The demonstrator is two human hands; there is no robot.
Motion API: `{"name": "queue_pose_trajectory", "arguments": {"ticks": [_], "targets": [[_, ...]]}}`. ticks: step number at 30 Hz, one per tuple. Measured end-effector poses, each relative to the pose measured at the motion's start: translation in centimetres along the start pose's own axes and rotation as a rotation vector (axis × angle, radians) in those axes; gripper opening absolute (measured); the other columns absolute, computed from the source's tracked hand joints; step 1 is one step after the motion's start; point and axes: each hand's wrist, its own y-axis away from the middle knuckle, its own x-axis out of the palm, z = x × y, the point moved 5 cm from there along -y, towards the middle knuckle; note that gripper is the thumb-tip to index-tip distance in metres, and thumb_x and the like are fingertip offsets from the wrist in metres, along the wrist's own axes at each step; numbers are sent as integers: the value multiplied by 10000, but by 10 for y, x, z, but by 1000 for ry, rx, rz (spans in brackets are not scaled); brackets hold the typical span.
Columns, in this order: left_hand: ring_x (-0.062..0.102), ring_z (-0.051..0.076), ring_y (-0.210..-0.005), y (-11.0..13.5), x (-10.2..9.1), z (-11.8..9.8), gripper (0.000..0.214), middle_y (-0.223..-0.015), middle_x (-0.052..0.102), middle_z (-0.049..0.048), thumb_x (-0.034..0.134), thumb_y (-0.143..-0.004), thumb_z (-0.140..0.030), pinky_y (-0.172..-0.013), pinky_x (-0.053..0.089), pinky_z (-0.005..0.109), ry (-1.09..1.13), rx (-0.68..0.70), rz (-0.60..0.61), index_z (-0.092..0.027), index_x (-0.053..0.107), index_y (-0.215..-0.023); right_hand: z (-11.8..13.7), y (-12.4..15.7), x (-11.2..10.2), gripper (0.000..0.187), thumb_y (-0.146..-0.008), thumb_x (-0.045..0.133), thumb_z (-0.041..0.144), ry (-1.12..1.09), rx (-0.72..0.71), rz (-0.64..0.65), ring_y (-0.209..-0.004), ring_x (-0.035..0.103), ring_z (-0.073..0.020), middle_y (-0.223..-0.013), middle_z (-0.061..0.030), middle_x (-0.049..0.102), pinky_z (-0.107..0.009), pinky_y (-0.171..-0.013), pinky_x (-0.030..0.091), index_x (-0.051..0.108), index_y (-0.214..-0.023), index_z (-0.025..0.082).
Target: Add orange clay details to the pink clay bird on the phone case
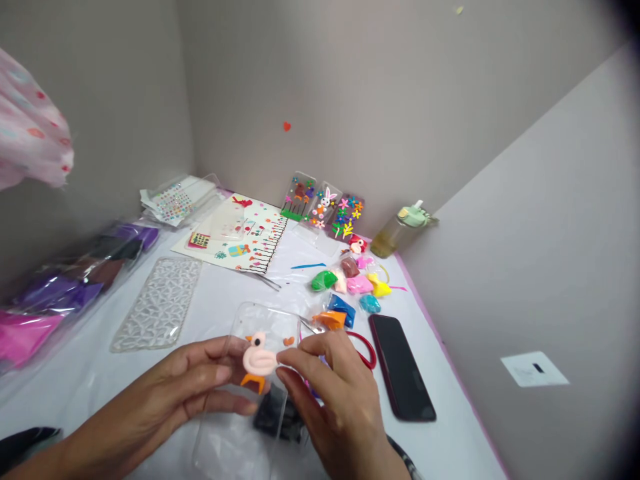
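Case (274,320) (pink bird (259,362)) in left hand (200,381)

clear glossy plastic case (274,327), matt clay bird (259,361)

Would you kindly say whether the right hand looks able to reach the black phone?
Probably yes: the black phone lies uncovered beside the right hand, though that hand is at the bird figure.

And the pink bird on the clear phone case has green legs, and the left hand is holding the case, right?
Not quite: the head view shows the pink bird's legs are orange. The left hand is holding the clear phone case.
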Motion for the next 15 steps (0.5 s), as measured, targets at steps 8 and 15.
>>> {"name": "queue_pose_trajectory", "arguments": {"ticks": [8, 15], "targets": [[762, 331, -1116, 1, -1, -2, 413, -1253, 808, 71, 909, -796, -497, -879, 675, 373, -48, -5, 17, -312, 842, -1158, 3, -2, 1, 86, -1047, 633, 158, 26, -13, 67, -760, 651, -178, -869, -41, 700, -284, -668, 540, 709, -1021, 186], [746, 284, -1114, 2, 2, -2, 275, -1209, 817, 33, 856, -872, -425, -872, 662, 328, -38, -12, 109, -346, 845, -1136, 6, -3, 2, 110, -1043, 616, 142, 11, -33, 60, -746, 647, -173, -843, -40, 686, -268, -634, 516, 705, -991, 182]]}}
